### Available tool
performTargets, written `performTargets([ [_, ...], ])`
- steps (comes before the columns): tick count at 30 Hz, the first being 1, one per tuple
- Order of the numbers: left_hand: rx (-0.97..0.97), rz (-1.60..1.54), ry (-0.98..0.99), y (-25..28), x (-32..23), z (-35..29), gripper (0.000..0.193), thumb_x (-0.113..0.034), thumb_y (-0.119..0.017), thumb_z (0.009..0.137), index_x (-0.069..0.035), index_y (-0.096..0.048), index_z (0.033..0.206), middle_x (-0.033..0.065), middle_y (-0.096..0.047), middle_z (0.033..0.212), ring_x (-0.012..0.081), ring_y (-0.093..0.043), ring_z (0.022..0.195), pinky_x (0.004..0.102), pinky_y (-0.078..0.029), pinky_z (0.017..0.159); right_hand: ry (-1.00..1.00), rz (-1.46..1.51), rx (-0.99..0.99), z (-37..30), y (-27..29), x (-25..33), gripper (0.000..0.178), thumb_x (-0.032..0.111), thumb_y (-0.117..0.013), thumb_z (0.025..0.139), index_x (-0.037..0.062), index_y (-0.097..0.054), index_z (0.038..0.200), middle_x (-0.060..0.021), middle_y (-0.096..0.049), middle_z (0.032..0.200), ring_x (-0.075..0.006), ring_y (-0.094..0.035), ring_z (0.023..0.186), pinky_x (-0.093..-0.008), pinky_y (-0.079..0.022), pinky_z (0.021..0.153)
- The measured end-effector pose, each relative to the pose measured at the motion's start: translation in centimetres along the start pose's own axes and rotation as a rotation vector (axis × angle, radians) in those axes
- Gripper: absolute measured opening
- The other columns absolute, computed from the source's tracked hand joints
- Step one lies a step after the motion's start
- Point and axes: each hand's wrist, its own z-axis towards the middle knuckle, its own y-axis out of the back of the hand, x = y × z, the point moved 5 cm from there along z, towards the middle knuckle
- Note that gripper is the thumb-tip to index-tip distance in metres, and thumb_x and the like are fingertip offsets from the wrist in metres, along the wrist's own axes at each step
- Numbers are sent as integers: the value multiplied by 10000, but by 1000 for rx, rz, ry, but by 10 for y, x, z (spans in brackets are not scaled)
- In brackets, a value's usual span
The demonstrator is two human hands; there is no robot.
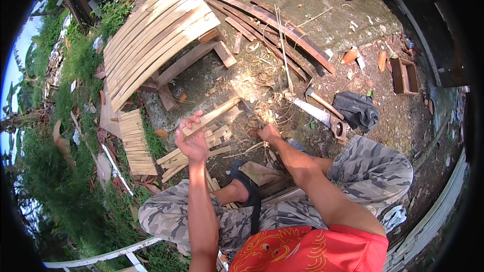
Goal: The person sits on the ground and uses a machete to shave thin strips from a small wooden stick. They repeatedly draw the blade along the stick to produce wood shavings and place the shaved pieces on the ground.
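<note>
My left hand (pixel 190 138), palm turned up, has its fingers curled around the near end of a pale bamboo slat (pixel 218 113). The slat slants up and to the right, away from me. In my right hand (pixel 269 133) is the handle of a long, thin-bladed knife (pixel 250 112), the handle mostly hidden by my fingers. Its dark blade points up and to the left and meets or crosses the slat's far end; whether they touch I cannot tell. Below the held slat, several cut bamboo slats (pixel 189 157) lie in a loose pile by my left foot.
Curly shavings (pixel 249 86) litter the ground ahead. A low wooden frame bears a bamboo slat panel (pixel 161 30); a smaller panel (pixel 137 143) lies left. Dark planks (pixel 282 27) lie beyond. To the right are a handsaw (pixel 317 113), a hammer (pixel 325 103), a black bag (pixel 356 111) and a wooden box (pixel 405 76).
</note>
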Motion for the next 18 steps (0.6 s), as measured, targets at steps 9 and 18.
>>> performTargets([
  [9, -63, -24, 0, 15, 0, -14, 412, -524, -370, 922, -119, -384, 848, 92, -480, 942, 302, -479, 1182, 427, -425, 911, 57, 508, 434, -3, -24, 14, 406, 302, -582, 831, -100, -635, 820, -246, -640, 690, -297, -662, 606, -421, -534, 578],
  [18, -114, 7, 20, 19, 1, -22, 428, -544, -387, 906, -119, -387, 848, 97, -484, 923, 316, -484, 1168, 452, -414, 943, 326, 26, 16, -5, -1, 16, 309, 302, -640, 800, -2, -666, 843, -265, -658, 837, -414, -658, 830, -475, -521, 712],
])
